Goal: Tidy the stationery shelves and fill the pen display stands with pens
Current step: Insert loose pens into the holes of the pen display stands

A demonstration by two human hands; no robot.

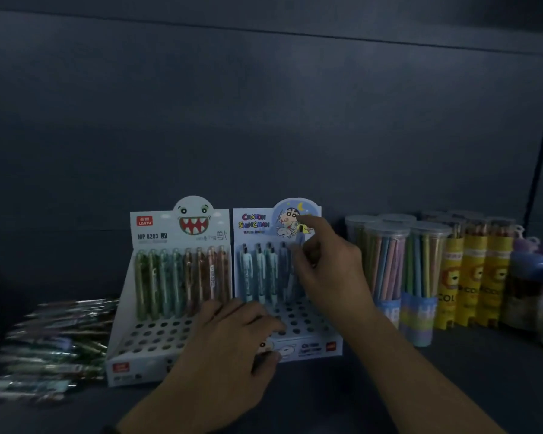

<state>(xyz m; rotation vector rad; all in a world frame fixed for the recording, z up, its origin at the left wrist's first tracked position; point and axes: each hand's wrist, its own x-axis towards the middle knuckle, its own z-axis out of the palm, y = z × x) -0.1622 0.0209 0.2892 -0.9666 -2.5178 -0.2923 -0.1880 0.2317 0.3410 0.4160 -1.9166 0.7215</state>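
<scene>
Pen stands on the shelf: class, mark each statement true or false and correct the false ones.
1. The right hand pinches a pen over the cartoon-boy stand. True.
2. Every hole in the shark-face stand is filled. False: its front holes are empty.
3. Loose pens lie left of both stands. True.
4. The pencil tubs stand left of the stands. False: they stand to the right.

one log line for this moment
step: filling Shin-chan stand | right hand: pinches pen at back row | left hand: grips stand front | monster stand: front holes empty | loose pens: piled left
</scene>
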